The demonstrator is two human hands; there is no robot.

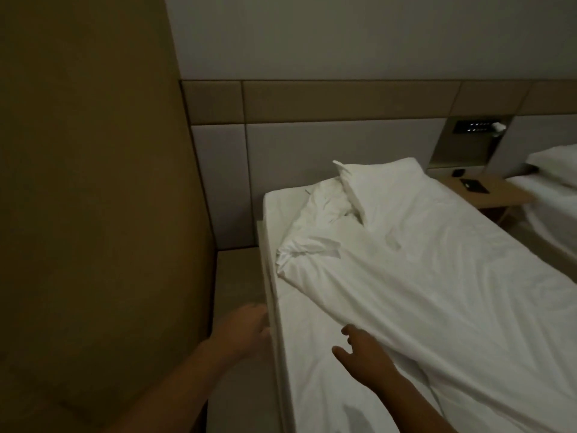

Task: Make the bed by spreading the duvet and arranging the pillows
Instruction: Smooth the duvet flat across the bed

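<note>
A single bed (299, 354) with a white sheet fills the middle and right. A white duvet (452, 276) lies across it at a slant, its near corner bunched and folded (299, 248) by the left side. One white pillow (377, 182) leans at the head, partly over the crumpled duvet. My left hand (246, 326) is at the bed's left edge, fingers loosely bent, holding nothing that I can see. Over the bare sheet, my right hand (359, 348) hovers with its fingers spread, close to the duvet's lower edge.
A tall tan wall panel (93, 182) stands close on the left, leaving a narrow floor gap (237, 276) beside the bed. A padded headboard (312, 151) runs behind. A bedside table (487, 189) with dark items and a second bed (555, 182) are at the right.
</note>
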